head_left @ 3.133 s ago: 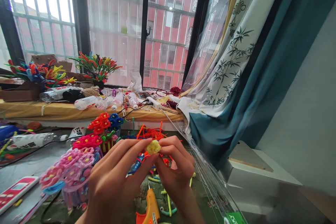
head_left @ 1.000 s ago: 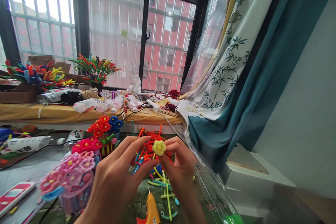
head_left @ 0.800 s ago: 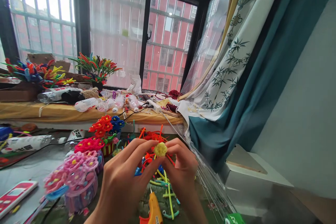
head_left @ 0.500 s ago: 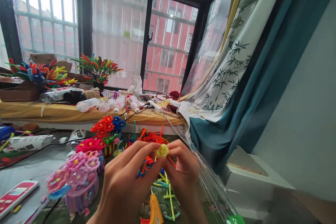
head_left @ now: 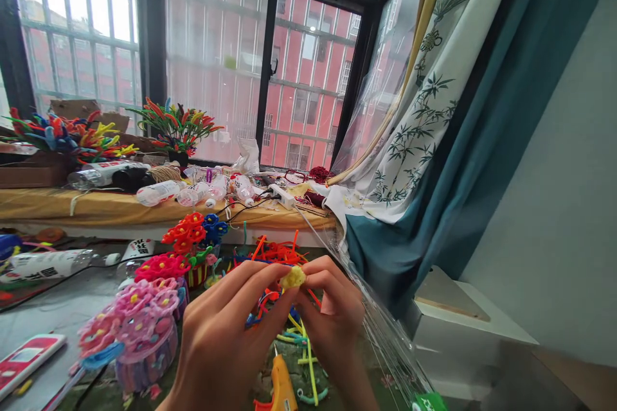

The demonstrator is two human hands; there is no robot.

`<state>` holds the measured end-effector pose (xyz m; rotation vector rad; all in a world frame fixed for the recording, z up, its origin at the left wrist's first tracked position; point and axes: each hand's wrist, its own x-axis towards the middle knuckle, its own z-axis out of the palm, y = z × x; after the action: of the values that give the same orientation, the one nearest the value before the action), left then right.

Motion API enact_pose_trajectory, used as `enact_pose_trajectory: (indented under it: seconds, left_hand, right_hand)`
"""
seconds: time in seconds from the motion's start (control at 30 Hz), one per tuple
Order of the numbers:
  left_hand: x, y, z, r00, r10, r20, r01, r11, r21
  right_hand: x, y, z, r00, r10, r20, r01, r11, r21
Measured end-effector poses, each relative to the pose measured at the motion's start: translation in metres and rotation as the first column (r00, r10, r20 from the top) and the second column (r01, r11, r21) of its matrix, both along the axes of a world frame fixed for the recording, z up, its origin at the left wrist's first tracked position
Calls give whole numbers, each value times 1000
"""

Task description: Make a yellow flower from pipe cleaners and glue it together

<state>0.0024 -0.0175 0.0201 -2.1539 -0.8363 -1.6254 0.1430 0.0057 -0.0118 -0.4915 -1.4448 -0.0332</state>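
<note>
A small fuzzy yellow piece [head_left: 293,278], perhaps rolled pipe cleaner, is pinched between the fingertips of both hands. My left hand [head_left: 236,321] grips it from the left, thumb below and index finger above. From the right, my right hand [head_left: 332,314] holds its other side with thumb and index finger. Below the hands lies an orange glue gun [head_left: 282,385], nozzle pointing up. Loose yellow and green pipe cleaners [head_left: 309,359] are beside it, and red ones [head_left: 274,253] lie behind the hands. Pink pipe-cleaner flowers [head_left: 139,314] in a purple pot stand left of my left hand.
Red flowers [head_left: 186,231] and blue flowers [head_left: 214,228] stand farther back. A plastic bottle [head_left: 53,263] and a red-and-white device [head_left: 29,359] lie at left. Clear thin rods [head_left: 385,327] slant down at right, near a white box [head_left: 463,327]. Bottles [head_left: 159,192] crowd the sill.
The yellow piece has turned slightly between my fingertips and shifted a little left. The whole view has also shifted slightly. Both hands keep their pinch.
</note>
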Motion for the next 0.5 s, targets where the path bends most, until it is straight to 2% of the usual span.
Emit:
enact_pose_trajectory:
  seconds: [0.3, 0.4, 0.5]
  left_hand:
    - [-6, 6, -2, 997, 29, -77, -35, 997, -67]
    - [-10, 7, -2, 994, 65, -93, -75, 991, -115]
    - [-15, 2, 1, 995, 99, -35, -103, 983, -154]
  right_hand:
    - [2, 4, -4, 998, 32, -50, -36, 997, -69]
    - [5, 6, -6, 995, 55, -87, -73, 974, -213]
    - [10, 9, -9, 991, 88, -101, -122, 909, -398]
